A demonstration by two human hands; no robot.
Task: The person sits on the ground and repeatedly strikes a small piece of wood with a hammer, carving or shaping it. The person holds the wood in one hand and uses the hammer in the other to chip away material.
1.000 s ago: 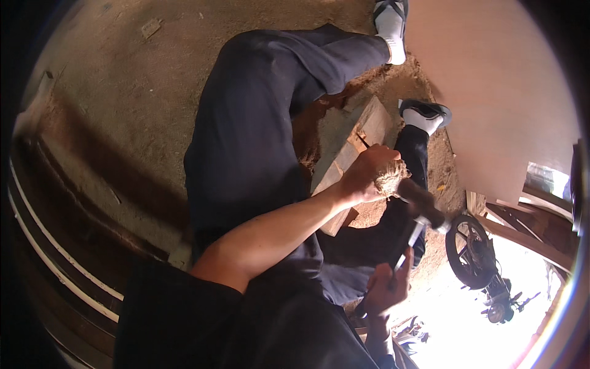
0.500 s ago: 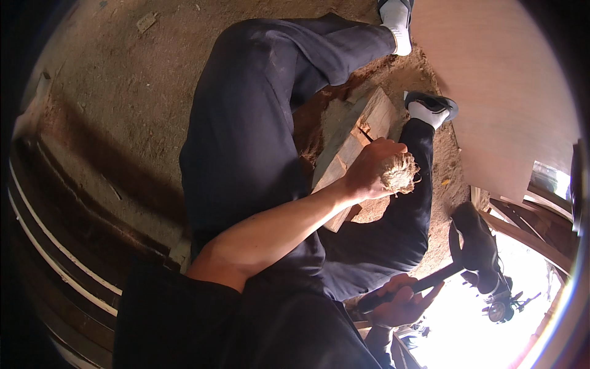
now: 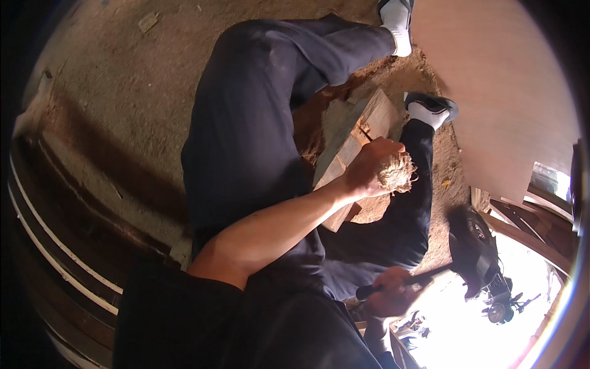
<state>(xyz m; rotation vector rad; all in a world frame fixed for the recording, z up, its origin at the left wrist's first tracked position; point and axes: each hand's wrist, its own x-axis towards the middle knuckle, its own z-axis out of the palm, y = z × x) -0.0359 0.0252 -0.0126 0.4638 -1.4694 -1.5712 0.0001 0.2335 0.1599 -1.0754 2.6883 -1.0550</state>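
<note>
My left hand [image 3: 372,169] is closed around a chisel [image 3: 399,172] with a frayed, splintered pale handle top; its dark blade reaches to a notched wooden plank [image 3: 335,200] lying between my legs. My right hand [image 3: 390,292], lower right and blurred, grips the dark handle of a hammer [image 3: 430,273]. The hammer's head is smeared against the dark motorbike behind it and hard to make out, apart from the chisel.
My dark-trousered legs surround the plank on dusty ground [image 3: 117,74]. A large plywood sheet [image 3: 491,74] is at the right, above scrap timber [image 3: 534,234] and a motorbike [image 3: 498,301] in bright light. Long pale-edged boards [image 3: 61,258] lie at the lower left.
The hammer has moved from over the chisel top down and rightward, and my right hand shifted with it. My left hand, legs and plank appear slightly higher and further right than a second ago.
</note>
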